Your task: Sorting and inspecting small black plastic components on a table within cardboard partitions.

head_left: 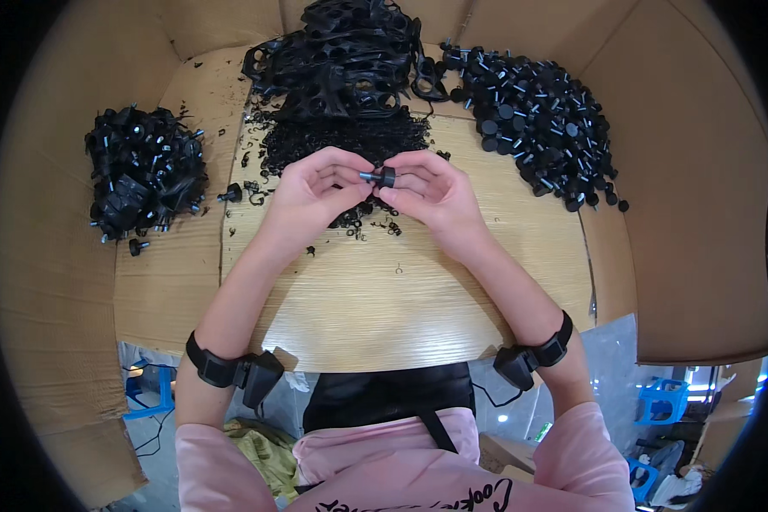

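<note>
Over the middle of the table, a rubber foot [387, 177] with a round black head and a silver threaded stud lies sideways between my fingertips. My left hand [314, 189] pinches at the stud side, its fingers curled. On the head side, the thumb and fingers of my right hand [442, 194] are closed. Below and behind both hands spreads a heap of curly black rubber trimmings [341, 141]. Just left of my left wrist lies a loose black rubber foot [230, 194].
On the left is a pile of rubber feet with flash attached [145, 171]; one stray foot [138, 247] lies in front. At the back are black rubber sheets with round holes [337, 64]. Many studded feet [533, 119] lie at back right. Cardboard walls [691, 171] surround the wooden table [384, 316].
</note>
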Available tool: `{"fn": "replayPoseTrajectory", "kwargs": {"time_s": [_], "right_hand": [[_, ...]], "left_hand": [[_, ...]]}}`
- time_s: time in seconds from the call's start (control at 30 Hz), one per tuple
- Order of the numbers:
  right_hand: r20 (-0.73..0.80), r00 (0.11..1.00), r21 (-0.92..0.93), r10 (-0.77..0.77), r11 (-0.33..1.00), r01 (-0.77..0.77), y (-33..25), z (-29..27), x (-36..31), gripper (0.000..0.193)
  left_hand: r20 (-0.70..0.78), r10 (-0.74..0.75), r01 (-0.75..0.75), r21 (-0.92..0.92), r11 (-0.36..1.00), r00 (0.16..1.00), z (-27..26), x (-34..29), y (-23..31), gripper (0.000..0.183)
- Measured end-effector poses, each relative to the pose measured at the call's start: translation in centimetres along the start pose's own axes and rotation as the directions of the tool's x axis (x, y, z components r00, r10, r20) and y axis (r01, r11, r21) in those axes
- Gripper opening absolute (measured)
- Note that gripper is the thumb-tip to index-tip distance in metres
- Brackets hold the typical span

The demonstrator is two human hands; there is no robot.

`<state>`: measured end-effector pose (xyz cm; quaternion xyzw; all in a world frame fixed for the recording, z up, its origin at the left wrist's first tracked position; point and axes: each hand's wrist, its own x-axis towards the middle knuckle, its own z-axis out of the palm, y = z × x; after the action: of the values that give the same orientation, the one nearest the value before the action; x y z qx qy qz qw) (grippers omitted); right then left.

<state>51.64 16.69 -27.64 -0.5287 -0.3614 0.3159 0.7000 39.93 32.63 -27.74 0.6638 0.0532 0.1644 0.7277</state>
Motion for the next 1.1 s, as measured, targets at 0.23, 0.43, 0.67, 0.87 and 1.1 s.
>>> {"fn": "replayPoseTrajectory", "kwargs": {"time_s": [0.23, 0.43, 0.67, 0.87, 1.1], "right_hand": [[0.079, 0.992, 0.056, 0.1, 0.993, -0.105, -0.05, -0.19, -0.05, 0.028], [0.047, 0.992, 0.065, 0.118, 0.991, -0.121, 0.15, -0.22, 0.26, 0.028], [0.05, 0.999, 0.021, -0.006, 1.0, 0.005, 0.47, -0.26, 0.1, 0.033], [0.056, 0.998, 0.006, 0.01, 1.0, -0.01, 0.2, -0.24, -0.01, 0.029], [0.082, 0.995, -0.062, -0.05, 0.997, 0.056, 0.46, -0.45, 0.22, 0.027]], "left_hand": [[-0.16, 0.052, -0.035, 0.112, 0.993, 0.986, -0.27, 0.04, 0.17, 0.026], [-0.034, 0.061, -0.057, 0.11, 0.992, 0.998, -0.34, 0.11, 0.02, 0.027], [-0.043, 0.09, -0.087, 0.058, 0.994, 0.995, -0.32, -0.16, 0.05, 0.022], [-0.04, 0.0, 0.001, 0.046, 0.999, 0.999, 0.08, -0.28, 0.36, 0.017], [-0.021, 0.004, -0.002, 0.078, 0.997, 1.0, -0.15, -0.26, 0.14, 0.015]]}}
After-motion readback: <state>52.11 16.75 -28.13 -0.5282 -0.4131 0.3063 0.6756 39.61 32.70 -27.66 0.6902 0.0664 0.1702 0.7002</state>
